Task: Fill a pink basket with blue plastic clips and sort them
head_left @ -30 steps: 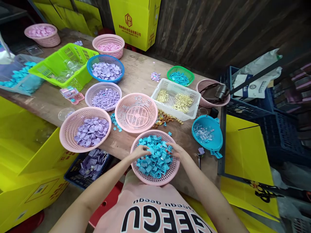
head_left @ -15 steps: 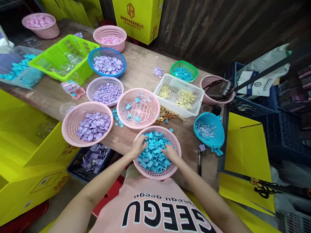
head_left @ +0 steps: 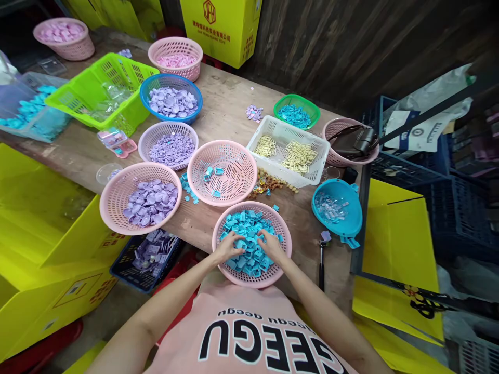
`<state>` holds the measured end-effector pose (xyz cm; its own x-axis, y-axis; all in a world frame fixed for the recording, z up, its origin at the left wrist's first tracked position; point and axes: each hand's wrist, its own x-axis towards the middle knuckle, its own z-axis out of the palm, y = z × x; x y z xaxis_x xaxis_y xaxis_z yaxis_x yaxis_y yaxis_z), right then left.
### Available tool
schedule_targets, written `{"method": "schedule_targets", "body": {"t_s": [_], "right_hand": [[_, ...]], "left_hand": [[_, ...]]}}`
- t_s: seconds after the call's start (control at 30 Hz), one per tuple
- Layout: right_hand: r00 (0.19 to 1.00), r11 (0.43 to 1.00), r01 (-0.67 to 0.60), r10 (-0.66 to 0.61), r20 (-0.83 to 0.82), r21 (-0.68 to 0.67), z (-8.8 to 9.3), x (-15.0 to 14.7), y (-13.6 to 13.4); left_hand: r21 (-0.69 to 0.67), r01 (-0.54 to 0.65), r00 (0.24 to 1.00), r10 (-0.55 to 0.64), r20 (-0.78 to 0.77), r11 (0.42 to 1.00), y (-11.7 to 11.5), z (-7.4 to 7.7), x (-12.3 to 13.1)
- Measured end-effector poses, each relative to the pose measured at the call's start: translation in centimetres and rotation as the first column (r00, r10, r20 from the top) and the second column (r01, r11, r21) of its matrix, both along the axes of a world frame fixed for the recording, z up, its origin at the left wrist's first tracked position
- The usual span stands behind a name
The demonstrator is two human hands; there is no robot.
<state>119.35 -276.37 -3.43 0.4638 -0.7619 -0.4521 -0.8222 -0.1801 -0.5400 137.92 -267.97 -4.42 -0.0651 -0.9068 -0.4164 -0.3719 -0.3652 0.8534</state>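
A round pink basket (head_left: 280, 228) at the table's near edge holds a heap of small blue plastic pieces (head_left: 244, 223). Both my hands are in that heap. My left hand (head_left: 229, 246) has its fingers curled into the pieces on the left side. My right hand (head_left: 270, 243) has its fingers bent down on the pieces beside it, almost touching the left. Just beyond stands another pink basket (head_left: 234, 156) with a few blue pieces (head_left: 212, 172) lying in it.
Several baskets crowd the wooden table (head_left: 226, 104): lilac shell shapes (head_left: 150, 200), lilac bits (head_left: 171, 148), a white tray of gold parts (head_left: 286, 150), a blue bowl (head_left: 337, 208). A small hammer (head_left: 322, 259) lies at the right. Yellow cartons (head_left: 39, 249) surround the table.
A few blue pieces landed in the formerly empty pink basket. My hands came back into the near basket and closed together in its middle. The camera tipped down slightly.
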Motion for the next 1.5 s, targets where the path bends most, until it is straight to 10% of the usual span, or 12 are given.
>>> {"method": "schedule_targets", "body": {"t_s": [0.17,0.37,0.63,0.7,0.8,0.9,1.03,1.2,1.37,1.5], "right_hand": [[0.952,0.982,-0.186,0.174,-0.253,-0.023,0.3,2.2,1.6],[0.991,0.998,-0.056,0.057,-0.121,0.006,1.1,2.9,-1.4],[0.808,0.901,0.244,-0.393,0.439,0.358,7.0,14.9,-13.5],[0.754,0.884,0.292,-0.447,0.481,0.364,7.3,15.7,-14.4],[0.868,0.958,0.257,-0.288,0.405,0.129,5.7,13.4,-12.7],[0.978,0.999,-0.049,0.047,0.205,0.003,2.8,9.2,-8.1],[0.928,0.920,-0.362,0.371,0.037,-0.151,-0.2,5.6,-2.0],[0.924,0.900,-0.370,0.382,0.008,-0.229,-1.4,3.7,-0.6],[0.947,0.948,-0.289,0.304,0.107,-0.132,-1.7,1.0,-1.5],[0.986,0.955,-0.114,0.144,0.090,-0.274,-1.7,0.9,-1.0]], "left_hand": [[0.066,-0.218,0.959,0.226,-0.171,0.974,0.2,0.8,0.3],[0.336,-0.461,0.647,0.571,-0.506,0.821,-1.6,2.1,2.2],[-0.229,-0.745,0.665,0.726,-0.174,0.627,-12.9,6.6,10.3],[-0.364,-0.679,0.682,0.731,0.007,0.637,-12.5,6.6,10.6],[-0.411,-0.434,0.772,0.566,0.288,0.801,-8.2,5.2,8.3],[-0.276,-0.051,0.775,0.212,0.595,0.960,-2.7,3.1,4.5],[-0.076,0.224,0.672,-0.098,0.734,0.972,0.9,0.9,1.3],[-0.097,0.125,0.784,-0.038,0.620,0.987,0.7,0.9,1.5],[-0.092,-0.285,0.930,0.299,0.216,0.954,-0.2,2.0,2.3],[0.228,-0.511,0.779,0.559,-0.286,0.829,-1.2,1.6,1.8]]}}
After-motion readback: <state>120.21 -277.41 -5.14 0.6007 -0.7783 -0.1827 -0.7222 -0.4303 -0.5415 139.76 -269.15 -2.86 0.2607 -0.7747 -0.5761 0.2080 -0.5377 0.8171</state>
